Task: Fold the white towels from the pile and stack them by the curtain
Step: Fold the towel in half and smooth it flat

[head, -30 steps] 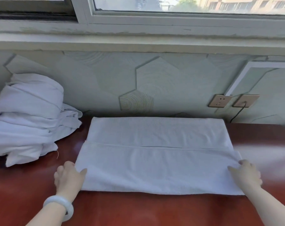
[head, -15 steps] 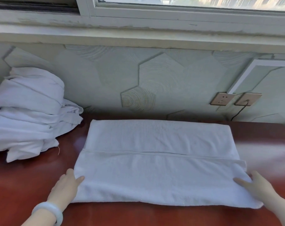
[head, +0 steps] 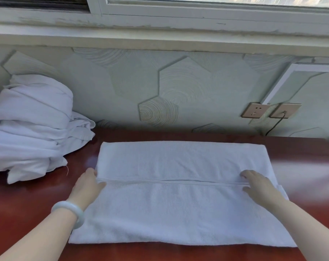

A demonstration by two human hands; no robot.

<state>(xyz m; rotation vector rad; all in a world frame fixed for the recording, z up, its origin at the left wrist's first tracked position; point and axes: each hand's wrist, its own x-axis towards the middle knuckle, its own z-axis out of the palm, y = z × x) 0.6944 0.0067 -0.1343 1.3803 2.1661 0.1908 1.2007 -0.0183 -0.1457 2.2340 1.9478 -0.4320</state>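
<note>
A white towel (head: 178, 200) lies flat on the dark red table (head: 28, 204), folded lengthwise with a hem running left to right across its middle. My left hand (head: 88, 185), with a pale bangle on the wrist, rests at the left end of that hem, thumb on the cloth. Near the hem's right end my right hand (head: 257, 185) lies flat on the towel with fingers spread. A pile of crumpled white towels (head: 31, 129) sits at the far left against the wall.
The wall with hexagon panels (head: 178, 87) rises right behind the table, under a window sill (head: 159, 40). Two wall sockets (head: 271, 111) sit at the right, one with a dark cable running down. Bare table shows right of the towel.
Both hands have moved forward from the towel's near corners to the middle hem. The view has tilted down and closer, so the towel fills more of the frame.
</note>
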